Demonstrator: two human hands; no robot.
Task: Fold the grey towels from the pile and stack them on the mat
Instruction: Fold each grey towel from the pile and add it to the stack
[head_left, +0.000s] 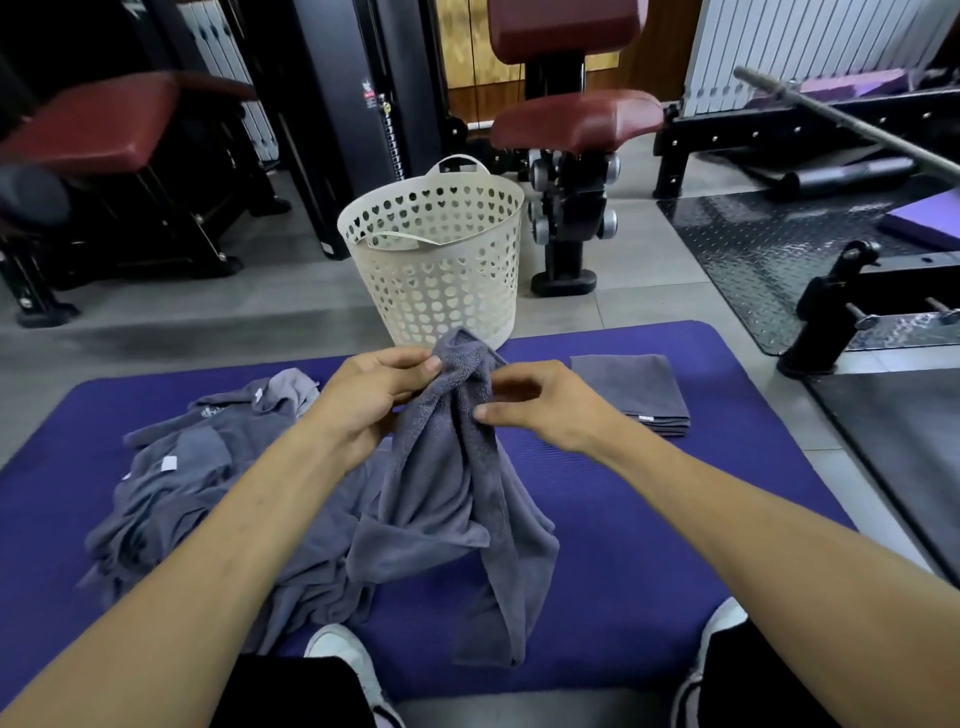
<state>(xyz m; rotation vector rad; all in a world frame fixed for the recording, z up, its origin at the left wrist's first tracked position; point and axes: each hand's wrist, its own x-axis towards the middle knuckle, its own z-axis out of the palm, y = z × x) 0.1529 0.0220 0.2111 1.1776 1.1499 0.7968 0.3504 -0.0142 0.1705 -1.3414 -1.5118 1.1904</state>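
Two hands were raised over the mat (649, 545), and one grey towel (457, 467) was held up between them. The left hand (374, 400) was closed on the towel's top edge — cloth was pinched between thumb and curled fingers, the grip pressed tight on the fabric. The right hand (540, 405) was set against the towel's right side just below that edge; its thumb was laid on the cloth and its fingers were loosely bent toward it, though whether the grip was actually closed on the fabric cannot be told. From the hands the towel hung down in long twisted folds, and its lower end was draped onto the mat near the person's knees.

A crumpled pile (208, 493) of grey towels was spread on the left half of the mat, touching the hanging towel's lower folds; white tags were seen on a few pieces. A folded stack (634, 392) was laid flat near the mat's far right corner, well apart from the pile.

A cream basket (431, 249) with heart-shaped holes was stood upright on the floor at the mat's far edge, just behind the raised towel. Gym machines with dark red pads (576, 117) were seen behind it — a bar (852, 122) was angled across the upper right. White shoes (348, 660) were visible at the lower edge.
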